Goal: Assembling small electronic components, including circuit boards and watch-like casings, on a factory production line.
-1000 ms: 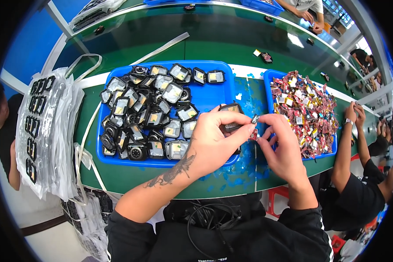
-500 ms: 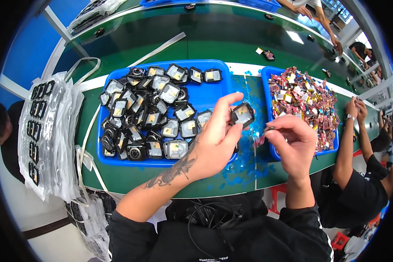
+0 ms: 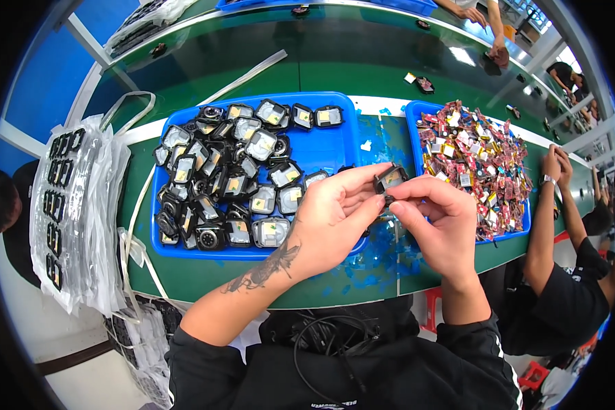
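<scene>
My left hand holds a small black watch case between thumb and fingers, its open side tilted up. Close against it, my right hand is closed in a pinch on a small dark part at the lower edge of the case; the fingers hide most of that part. Left of my hands, a blue tray holds a heap of similar black watch cases, some with a yellowish patch inside. On the right, a second blue tray is filled with small reddish circuit pieces with white and yellow bits.
Blue film scraps litter the green bench between the trays. Bagged black parts stand at the left, beside a pale strap. A conveyor belt with scattered parts runs beyond. Other people work at the right and far side.
My right hand has moved left to the watch case, bringing the small dark part against it. The case has tipped and come slightly right. A reddish bit below my right fingers no longer shows.
</scene>
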Action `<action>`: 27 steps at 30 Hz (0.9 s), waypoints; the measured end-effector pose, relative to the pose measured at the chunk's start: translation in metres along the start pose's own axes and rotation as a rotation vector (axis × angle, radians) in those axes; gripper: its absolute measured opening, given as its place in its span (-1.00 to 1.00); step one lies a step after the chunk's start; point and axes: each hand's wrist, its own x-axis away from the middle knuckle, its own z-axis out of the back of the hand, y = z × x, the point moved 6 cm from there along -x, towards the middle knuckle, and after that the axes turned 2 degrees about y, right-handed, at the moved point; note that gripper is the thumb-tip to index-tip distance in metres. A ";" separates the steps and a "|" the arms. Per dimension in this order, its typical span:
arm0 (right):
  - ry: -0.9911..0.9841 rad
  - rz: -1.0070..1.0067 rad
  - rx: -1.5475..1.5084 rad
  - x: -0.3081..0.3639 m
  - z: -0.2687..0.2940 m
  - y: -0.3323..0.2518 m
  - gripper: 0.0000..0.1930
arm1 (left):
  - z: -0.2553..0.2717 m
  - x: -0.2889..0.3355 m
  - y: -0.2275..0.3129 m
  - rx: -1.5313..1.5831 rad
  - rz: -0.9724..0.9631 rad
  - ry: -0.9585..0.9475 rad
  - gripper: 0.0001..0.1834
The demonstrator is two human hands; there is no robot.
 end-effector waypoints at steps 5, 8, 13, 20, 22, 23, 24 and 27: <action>0.061 0.041 0.031 0.001 0.003 -0.003 -0.87 | -0.002 0.000 0.003 -0.027 -0.007 -0.004 -0.54; 0.092 0.088 0.070 0.001 0.005 -0.005 -0.90 | -0.003 0.000 0.002 0.010 0.040 -0.019 -0.54; 0.117 0.139 0.238 0.000 0.005 -0.012 -0.92 | -0.004 0.001 0.002 -0.016 -0.013 -0.020 -0.56; 0.107 0.110 0.239 -0.001 0.007 -0.011 -0.91 | -0.004 0.001 -0.001 -0.057 -0.073 -0.038 -0.57; 0.063 0.175 0.319 -0.003 0.007 -0.014 -0.91 | -0.004 0.002 0.001 -0.106 -0.114 -0.034 -0.57; 0.067 0.173 0.319 -0.003 0.007 -0.014 -0.91 | -0.004 0.002 0.001 -0.107 -0.112 -0.037 -0.57; 0.071 0.188 0.326 -0.003 0.006 -0.015 -0.90 | -0.004 0.002 0.000 -0.109 -0.096 -0.041 -0.57; 0.082 0.211 0.415 -0.001 0.005 -0.026 -0.89 | -0.004 0.003 -0.001 -0.155 -0.073 -0.048 -0.58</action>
